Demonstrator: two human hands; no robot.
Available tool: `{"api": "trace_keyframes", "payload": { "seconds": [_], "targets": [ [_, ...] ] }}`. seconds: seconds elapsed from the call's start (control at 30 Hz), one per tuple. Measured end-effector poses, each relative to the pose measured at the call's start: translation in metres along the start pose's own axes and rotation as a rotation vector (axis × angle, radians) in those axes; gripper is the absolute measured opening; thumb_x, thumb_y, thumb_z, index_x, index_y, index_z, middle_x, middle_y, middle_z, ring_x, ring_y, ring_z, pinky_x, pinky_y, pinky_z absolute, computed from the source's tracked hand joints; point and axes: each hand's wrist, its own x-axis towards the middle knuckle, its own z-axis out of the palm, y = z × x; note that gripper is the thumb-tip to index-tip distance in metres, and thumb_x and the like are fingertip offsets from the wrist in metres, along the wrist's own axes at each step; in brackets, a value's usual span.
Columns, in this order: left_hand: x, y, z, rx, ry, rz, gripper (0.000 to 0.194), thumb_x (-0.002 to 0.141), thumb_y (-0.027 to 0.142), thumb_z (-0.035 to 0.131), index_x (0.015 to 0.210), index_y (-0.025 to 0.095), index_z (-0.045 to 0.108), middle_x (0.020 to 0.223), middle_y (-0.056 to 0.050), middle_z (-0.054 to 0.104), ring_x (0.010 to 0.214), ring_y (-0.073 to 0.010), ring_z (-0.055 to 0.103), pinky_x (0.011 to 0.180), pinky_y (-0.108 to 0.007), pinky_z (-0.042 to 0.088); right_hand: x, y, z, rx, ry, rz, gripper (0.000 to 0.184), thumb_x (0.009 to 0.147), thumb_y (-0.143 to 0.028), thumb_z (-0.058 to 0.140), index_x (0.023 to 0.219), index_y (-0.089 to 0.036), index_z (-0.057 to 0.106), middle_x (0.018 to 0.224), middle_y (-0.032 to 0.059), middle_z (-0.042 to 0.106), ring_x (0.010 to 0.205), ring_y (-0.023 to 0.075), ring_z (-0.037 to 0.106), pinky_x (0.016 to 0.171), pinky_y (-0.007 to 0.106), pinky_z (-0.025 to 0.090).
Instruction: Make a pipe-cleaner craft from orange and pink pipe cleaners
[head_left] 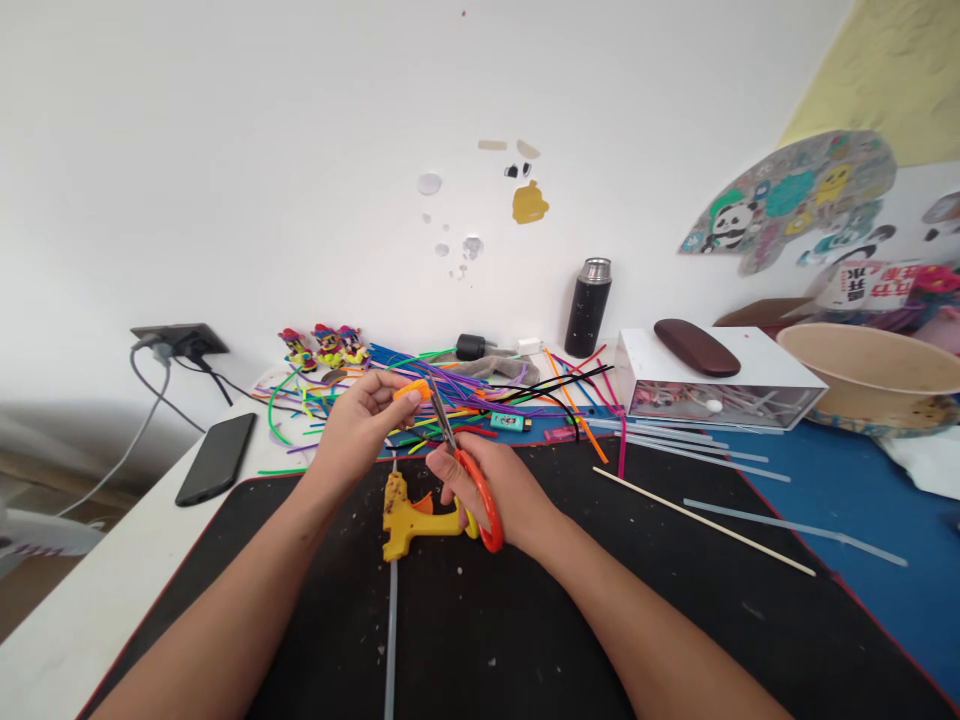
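Between the fingertips of my left hand (369,415) is a small orange piece (412,391), whose exact kind I cannot make out. My right hand (499,480) grips a pair of scissors (487,500) with red-orange and yellow handles. Their metal blades point up and lie right beside the orange piece; whether they touch it is unclear. Below both hands a yellow hot glue gun (397,520) lies on the black mat (322,620), a long translucent glue stick (391,640) sticking out of its back end.
Many coloured pipe cleaners (450,375) lie heaped behind my hands, with several small figures (326,345) at the wall. A black phone (216,458) is at left. Rightward are a black flask (589,308), a white box (720,370), a wooden stick (705,520) and loose glue sticks (697,448).
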Motion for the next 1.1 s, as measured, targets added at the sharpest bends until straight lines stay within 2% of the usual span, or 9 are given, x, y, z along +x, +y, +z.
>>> {"api": "trace_keyframes", "payload": {
  "seconds": [0.3, 0.57, 0.83, 0.97, 1.1],
  "targets": [
    [-0.0028, 0.0036, 0.0034, 0.029, -0.029, 0.011, 0.048, 0.073, 0.056, 0.090, 0.092, 0.019, 0.067, 0.079, -0.002, 0.073, 0.066, -0.0147, 0.063, 0.062, -0.027, 0.053, -0.0011, -0.0011, -0.0006, -0.046, 0.009, -0.017, 0.055, 0.096, -0.077, 0.058, 0.101, -0.022, 0.062, 0.073, -0.0006, 0.067, 0.045, 0.0113, 0.059, 0.045, 0.021, 0.040],
    [-0.0040, 0.0018, 0.0031, 0.037, -0.070, 0.011, 0.043, 0.077, 0.052, 0.089, 0.092, 0.019, 0.066, 0.078, -0.001, 0.072, 0.066, -0.0145, 0.063, 0.061, -0.026, 0.053, -0.0019, -0.0050, -0.0017, -0.113, 0.029, 0.009, 0.047, 0.102, -0.068, 0.057, 0.098, -0.021, 0.062, 0.074, 0.0008, 0.067, 0.050, 0.0121, 0.058, 0.050, 0.024, 0.038],
    [-0.0044, 0.0013, 0.0049, 0.042, -0.067, -0.004, 0.043, 0.075, 0.054, 0.088, 0.089, 0.020, 0.066, 0.076, -0.002, 0.072, 0.065, -0.0164, 0.065, 0.061, -0.028, 0.054, -0.0003, -0.0012, -0.0006, -0.076, 0.063, -0.019, 0.049, 0.101, -0.071, 0.056, 0.085, -0.024, 0.054, 0.064, -0.0012, 0.060, 0.049, 0.0143, 0.056, 0.049, 0.025, 0.038],
    [-0.0046, 0.0008, 0.0053, 0.036, -0.076, -0.012, 0.043, 0.075, 0.054, 0.088, 0.089, 0.020, 0.066, 0.074, -0.002, 0.072, 0.064, -0.0171, 0.066, 0.060, -0.028, 0.053, 0.0019, -0.0001, -0.0021, -0.141, 0.119, -0.031, 0.049, 0.102, -0.067, 0.056, 0.078, -0.024, 0.049, 0.060, -0.0029, 0.055, 0.048, 0.0134, 0.052, 0.049, 0.025, 0.036],
    [-0.0039, 0.0016, 0.0043, 0.032, -0.056, -0.018, 0.044, 0.074, 0.054, 0.089, 0.088, 0.020, 0.067, 0.074, -0.002, 0.072, 0.063, -0.0165, 0.065, 0.060, -0.028, 0.053, 0.0022, 0.0003, -0.0027, -0.150, 0.114, -0.028, 0.048, 0.102, -0.065, 0.058, 0.079, -0.023, 0.052, 0.058, -0.0042, 0.054, 0.044, 0.0118, 0.050, 0.047, 0.024, 0.035]
  ]
}}
